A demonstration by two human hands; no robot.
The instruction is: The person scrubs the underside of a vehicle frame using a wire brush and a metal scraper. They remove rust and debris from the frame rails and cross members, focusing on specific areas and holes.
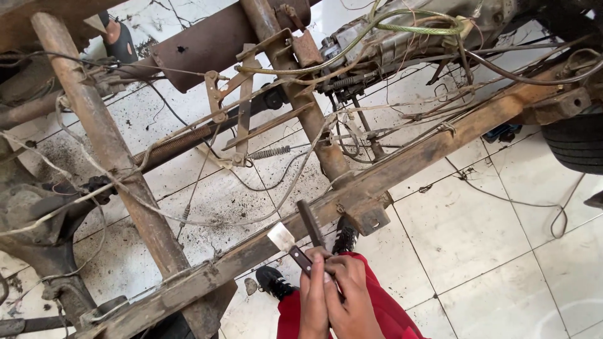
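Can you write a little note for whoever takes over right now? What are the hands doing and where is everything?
Left hand: wrapped around the dark handle of a scraper, its flat metal blade pointing up toward the rusty frame rail.
Right hand: pressed against the left one, gripping a dark metal rod that also points up at the rail.
Both tools sit just below the rail, near its bracket; I cannot tell if they touch it.
Done: black flakes and grit lie on the white floor tiles under the frame.
Left: the rail, crossbars and springs all look rusty.
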